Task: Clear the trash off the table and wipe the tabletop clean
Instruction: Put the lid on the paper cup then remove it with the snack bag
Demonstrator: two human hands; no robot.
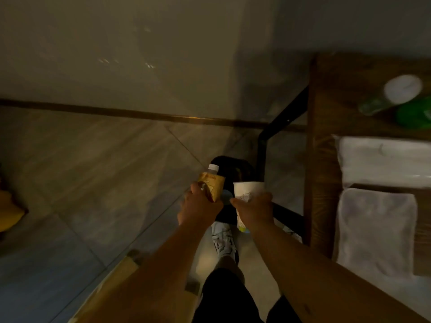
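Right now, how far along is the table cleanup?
Partway. In hand: the left hand holds a yellow-labelled bottle and the right hand a paper cup, both above a black bin. Left: a green bottle lies on the table, and the towels sit unused, so wiping remains.

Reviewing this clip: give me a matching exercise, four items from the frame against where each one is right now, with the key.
Items:
1. bottle with yellow label
2. white paper cup
3. folded white cloth
4. black bin

Places:
A. on the wooden table
B. in the right hand
C. on the floor below both hands
D. in the left hand

Pairs: 1-D, 2-B, 3-A, 4-C
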